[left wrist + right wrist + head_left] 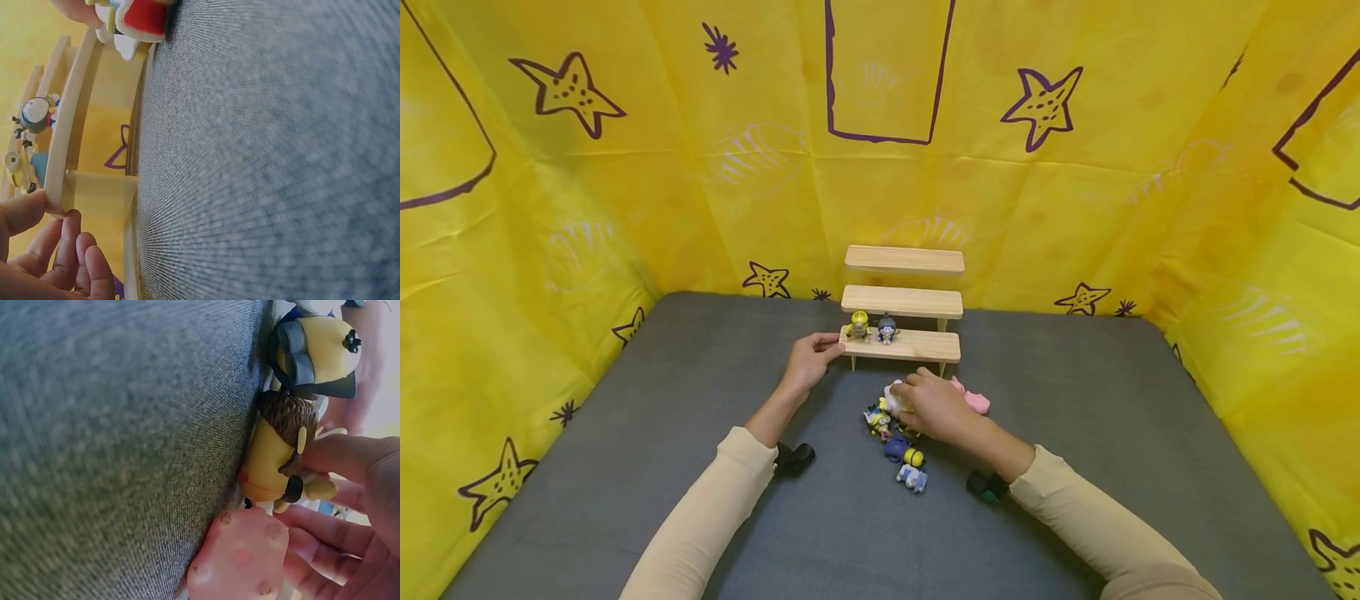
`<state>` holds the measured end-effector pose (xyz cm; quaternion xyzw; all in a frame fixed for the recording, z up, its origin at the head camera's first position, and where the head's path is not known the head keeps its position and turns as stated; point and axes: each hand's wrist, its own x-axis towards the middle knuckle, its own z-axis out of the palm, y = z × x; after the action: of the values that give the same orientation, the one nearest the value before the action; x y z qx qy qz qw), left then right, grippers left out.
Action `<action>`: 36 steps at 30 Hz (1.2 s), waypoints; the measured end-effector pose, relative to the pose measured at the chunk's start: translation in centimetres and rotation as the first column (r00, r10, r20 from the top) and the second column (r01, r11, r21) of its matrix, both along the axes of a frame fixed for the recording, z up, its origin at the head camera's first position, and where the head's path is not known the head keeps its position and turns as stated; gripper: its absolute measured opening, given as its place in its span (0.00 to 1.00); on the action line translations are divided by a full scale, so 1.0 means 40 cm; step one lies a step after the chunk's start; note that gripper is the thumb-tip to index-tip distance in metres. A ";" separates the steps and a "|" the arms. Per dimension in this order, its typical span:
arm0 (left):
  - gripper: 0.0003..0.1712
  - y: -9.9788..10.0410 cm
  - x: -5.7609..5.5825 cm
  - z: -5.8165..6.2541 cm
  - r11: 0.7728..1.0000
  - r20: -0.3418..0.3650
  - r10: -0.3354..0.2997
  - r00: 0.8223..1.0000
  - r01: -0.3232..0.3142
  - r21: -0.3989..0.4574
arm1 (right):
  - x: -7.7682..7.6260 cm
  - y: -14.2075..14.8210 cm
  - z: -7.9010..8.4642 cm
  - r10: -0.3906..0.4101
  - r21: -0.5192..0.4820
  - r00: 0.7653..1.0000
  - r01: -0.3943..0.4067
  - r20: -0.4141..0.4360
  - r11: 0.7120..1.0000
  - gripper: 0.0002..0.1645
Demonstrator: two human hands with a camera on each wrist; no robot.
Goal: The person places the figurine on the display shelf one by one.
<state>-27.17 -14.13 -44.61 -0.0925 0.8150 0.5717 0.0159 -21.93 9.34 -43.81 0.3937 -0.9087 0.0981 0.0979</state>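
My left hand [808, 360] holds the left end of the lowest step of a wooden tiered stand [917, 344], thumb on top and fingertips at the underside. Two small figurines stand on that step: a yellow goggled one [859, 325] and a grey-capped one [887, 329]. Over a cluster of toys on the dark cloth, my right hand [936, 404] pinches a yellow figurine with brown hair [265, 459], thumb against its side. Beside it lie a pink figurine [240, 556], next to the fingers, and a yellow goggled figurine [325, 350].
Nearer to me lie a blue-and-yellow figurine [897, 450] and a light-blue and white one [912, 478]. The stand's middle step [902, 300] and top step [904, 258] rise behind. A yellow patterned curtain [895, 192] surrounds the dark tabletop [700, 383].
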 end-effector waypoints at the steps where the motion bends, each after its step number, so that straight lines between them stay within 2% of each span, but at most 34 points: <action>1: 0.19 0.000 0.001 0.001 1.000 0.001 -0.001 1.000 0.001 -0.001 | 0.000 0.001 0.000 -0.002 -0.001 1.000 0.002 0.008 1.000 0.19; 12: 0.19 0.001 0.002 0.003 1.000 0.017 -0.001 1.000 0.000 0.002 | -0.013 0.009 0.000 0.013 -0.050 0.993 -0.008 0.121 0.999 0.18; 18: 0.19 0.002 0.001 0.003 1.000 0.019 0.001 1.000 -0.001 0.001 | -0.025 0.021 0.010 0.026 -0.082 0.979 -0.010 0.200 0.997 0.19; 21: 0.19 0.002 0.000 0.004 1.000 0.018 0.001 1.000 -0.001 0.001 | -0.035 0.030 0.022 0.054 -0.121 0.959 -0.021 0.278 0.992 0.18; 23: 0.19 0.002 0.000 0.005 1.000 0.019 0.001 1.000 -0.001 0.000 | -0.044 0.035 0.029 0.084 -0.157 0.937 -0.032 0.338 0.987 0.17; 27: 0.19 0.000 0.000 0.005 1.000 0.017 0.002 1.000 -0.002 -0.002 | -0.059 0.051 0.052 0.126 -0.223 0.882 -0.024 0.454 0.974 0.16; 31: 0.19 0.001 0.001 0.006 1.000 0.014 0.002 1.000 -0.002 -0.002 | -0.070 0.073 0.086 0.157 -0.274 0.834 -0.007 0.529 0.962 0.17; 36: 0.19 0.002 0.002 0.005 1.000 0.009 0.000 1.000 0.000 0.006 | -0.094 0.102 0.123 0.178 -0.296 0.813 -0.007 0.555 0.955 0.17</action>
<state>-27.07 -14.04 -44.39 -0.0950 0.8132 0.5738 0.0201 -25.68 13.44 -38.88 0.3717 -0.8519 0.3448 -0.1314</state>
